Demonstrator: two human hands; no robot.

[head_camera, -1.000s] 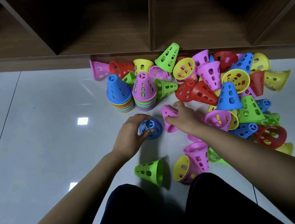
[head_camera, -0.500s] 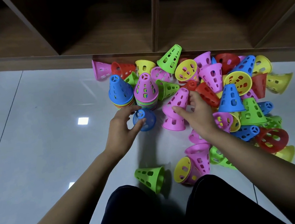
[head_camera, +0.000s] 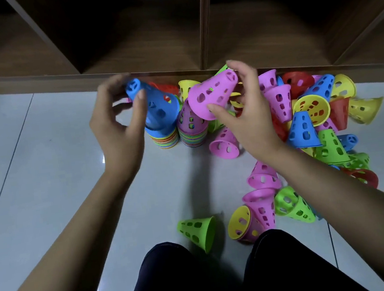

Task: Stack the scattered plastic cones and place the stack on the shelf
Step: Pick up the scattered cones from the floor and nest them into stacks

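Fingers [head_camera: 140,99] of the left hand [head_camera: 117,132] pinch the tip of a blue perforated plastic cone [head_camera: 158,108], its mouth directly below them over the blue-topped striped stack [head_camera: 163,140]. The right hand [head_camera: 251,121] grips a tilted pink perforated cone [head_camera: 213,94], mouth down-left above the pink-topped stack [head_camera: 193,133]. Both cones were lower earlier, near the floor.

You're working in dim light: the shelf [head_camera: 138,31] compartments sink to near-black, while the glossy floor tiles [head_camera: 32,177] catch soft overhead light and show small white glare patches. Your left hand [head_camera: 116,130] and its blue cone [head_camera: 157,108] smear with motion blur; the pink cone [head_camera: 213,94] in your right hand [head_camera: 251,123] reads sharper. A soft shadow pools on the tiles below your hands.
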